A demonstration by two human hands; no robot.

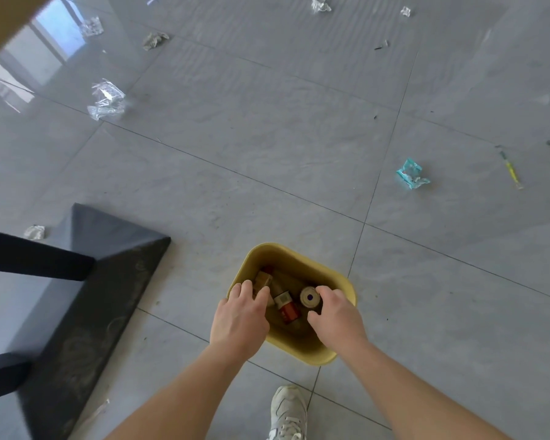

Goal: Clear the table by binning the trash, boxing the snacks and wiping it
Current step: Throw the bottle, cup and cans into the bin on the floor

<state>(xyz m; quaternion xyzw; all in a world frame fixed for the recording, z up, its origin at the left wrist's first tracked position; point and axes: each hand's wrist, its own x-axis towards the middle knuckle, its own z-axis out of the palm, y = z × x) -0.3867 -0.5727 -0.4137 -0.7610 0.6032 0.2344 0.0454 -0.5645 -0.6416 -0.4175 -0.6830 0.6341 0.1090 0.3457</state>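
Observation:
A yellow box [302, 254] stands on the grey tiled floor below me. Inside lie a tan snack box [262, 279], a red-and-white packet [288, 308] and a round can with a purple-centred lid [310, 297]. My left hand [240, 315] reaches over the near-left rim, its fingers closed on the tan snack box. From the right side my right hand [337, 317] curls its thumb and fingers around the round can. Both forearms come in from the bottom of the view.
A black table base [86, 300] and dark legs [35, 258] stand at the left. Trash lies on the floor: clear crumpled wrappers [105, 100], paper balls [154, 40], a blue wrapper [411, 173] and a yellow stick [512, 173]. My white shoe [288, 412] is just behind the box.

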